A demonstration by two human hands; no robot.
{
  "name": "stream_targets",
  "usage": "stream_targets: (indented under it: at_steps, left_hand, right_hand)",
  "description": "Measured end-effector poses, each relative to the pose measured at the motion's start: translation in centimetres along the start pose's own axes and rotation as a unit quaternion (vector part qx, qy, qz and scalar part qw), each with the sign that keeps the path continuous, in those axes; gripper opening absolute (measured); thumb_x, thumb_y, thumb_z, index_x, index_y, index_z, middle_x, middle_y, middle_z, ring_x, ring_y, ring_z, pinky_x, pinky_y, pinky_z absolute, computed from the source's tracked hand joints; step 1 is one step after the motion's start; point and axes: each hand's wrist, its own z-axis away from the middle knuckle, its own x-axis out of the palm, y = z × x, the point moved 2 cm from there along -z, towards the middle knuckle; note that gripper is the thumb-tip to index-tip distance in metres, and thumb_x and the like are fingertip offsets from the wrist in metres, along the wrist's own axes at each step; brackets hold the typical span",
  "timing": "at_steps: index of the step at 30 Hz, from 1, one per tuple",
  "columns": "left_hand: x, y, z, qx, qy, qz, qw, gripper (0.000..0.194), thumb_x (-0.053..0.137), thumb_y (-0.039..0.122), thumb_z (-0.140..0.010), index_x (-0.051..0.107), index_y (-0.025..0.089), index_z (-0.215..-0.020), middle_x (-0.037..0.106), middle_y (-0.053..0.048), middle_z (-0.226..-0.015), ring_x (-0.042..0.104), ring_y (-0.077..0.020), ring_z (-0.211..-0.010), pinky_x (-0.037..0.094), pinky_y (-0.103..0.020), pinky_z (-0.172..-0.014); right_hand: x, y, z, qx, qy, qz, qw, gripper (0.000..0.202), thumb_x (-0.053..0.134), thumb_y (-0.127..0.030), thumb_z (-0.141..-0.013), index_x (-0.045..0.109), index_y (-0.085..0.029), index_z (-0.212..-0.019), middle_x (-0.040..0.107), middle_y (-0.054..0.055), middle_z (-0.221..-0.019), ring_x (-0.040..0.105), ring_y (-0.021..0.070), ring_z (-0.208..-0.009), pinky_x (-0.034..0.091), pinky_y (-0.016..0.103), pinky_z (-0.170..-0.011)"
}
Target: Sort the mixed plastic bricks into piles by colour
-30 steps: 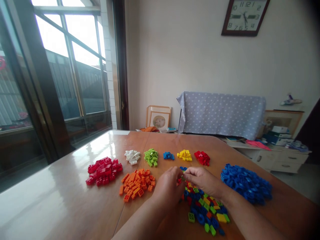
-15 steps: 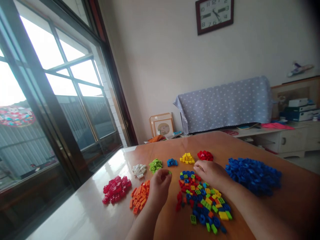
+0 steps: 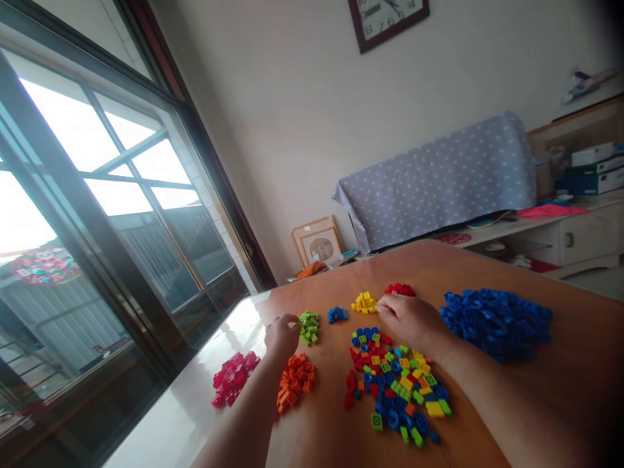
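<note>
My left hand (image 3: pixel 281 335) is at the left edge of the lime green pile (image 3: pixel 309 327), its fingers closed together; whatever it may hold is hidden. The white pile is out of sight behind that hand. My right hand (image 3: pixel 402 317) rests beside the yellow pile (image 3: pixel 364 302), just in front of the red pile (image 3: pixel 400 290), with fingers pressed together and their contents too small to make out. Below it lies a mixed heap of coloured bricks (image 3: pixel 402 383). A small blue pile (image 3: pixel 337 314) sits between the hands.
Orange bricks (image 3: pixel 296 380) and pink bricks (image 3: pixel 235 377) lie at the left of the brown table (image 3: pixel 331 432). A large blue heap (image 3: pixel 494 323) stands at the right. Behind the table are a cloth-covered object (image 3: pixel 439 182) and a low cabinet (image 3: pixel 592 234).
My left hand has moved left and forward, from in front of the lime green pile to its left side. My right hand stays near the yellow pile. The camera view has tilted.
</note>
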Motion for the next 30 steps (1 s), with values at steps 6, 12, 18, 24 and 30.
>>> stream_targets:
  at_steps: [6,12,18,24,30]
  left_hand:
    - [2.2,-0.6,-1.6,-0.011,-0.011,-0.085,0.996,0.028,0.063,0.044,-0.078,0.074,0.031,-0.1,0.067,-0.005,-0.121,0.05,-0.0325,-0.122,0.043,-0.04,-0.089]
    - [2.6,-1.4,-2.3,-0.01,-0.002,-0.09,0.996,0.034,0.054,0.044,-0.086,0.072,0.031,-0.113,0.065,-0.006,-0.129,0.05,-0.0329,-0.123,0.044,-0.041,-0.088]
    - [2.8,-0.1,-1.5,0.059,-0.003,-0.062,0.996,0.031,0.051,0.034,-0.089,0.073,0.025,-0.11,0.069,-0.009,-0.119,0.058,-0.0277,-0.112,0.044,-0.038,-0.09]
    - [6.3,3.8,0.5,0.184,-0.083,0.002,0.979,0.023,0.056,0.023,-0.087,0.074,0.021,-0.101,0.074,-0.005,-0.103,0.066,-0.0184,-0.095,0.047,-0.027,-0.085]
    - [8.7,7.1,3.6,0.273,-0.133,0.025,0.952,0.025,0.059,0.019,-0.082,0.075,0.023,-0.102,0.072,-0.004,-0.106,0.063,-0.0202,-0.101,0.045,-0.029,-0.091]
  right_hand:
    - [-0.4,0.3,-0.2,0.001,0.017,0.005,1.0,0.024,0.046,-0.031,-0.093,0.06,-0.023,-0.076,0.069,0.003,-0.075,0.056,0.0163,-0.066,0.021,0.031,-0.058]
    - [-0.7,0.2,-0.2,0.002,0.014,-0.007,1.0,0.023,0.046,-0.032,-0.094,0.062,-0.023,-0.079,0.069,0.003,-0.078,0.058,0.016,-0.068,0.024,0.029,-0.059]
    - [-0.9,0.0,-0.3,0.02,0.002,0.014,1.0,0.026,0.045,-0.033,-0.094,0.065,-0.022,-0.082,0.071,0.003,-0.08,0.061,0.0169,-0.074,0.026,0.029,-0.061]
    - [-0.7,-0.2,-0.2,0.032,-0.03,0.042,0.998,0.028,0.043,-0.033,-0.095,0.066,-0.021,-0.083,0.072,0.004,-0.085,0.064,0.0164,-0.081,0.029,0.027,-0.064]
    - [0.3,0.3,0.2,0.053,-0.141,0.067,0.986,0.021,0.05,-0.028,-0.089,0.07,-0.024,-0.09,0.074,0.004,-0.089,0.066,0.0186,-0.083,0.028,0.028,-0.061]
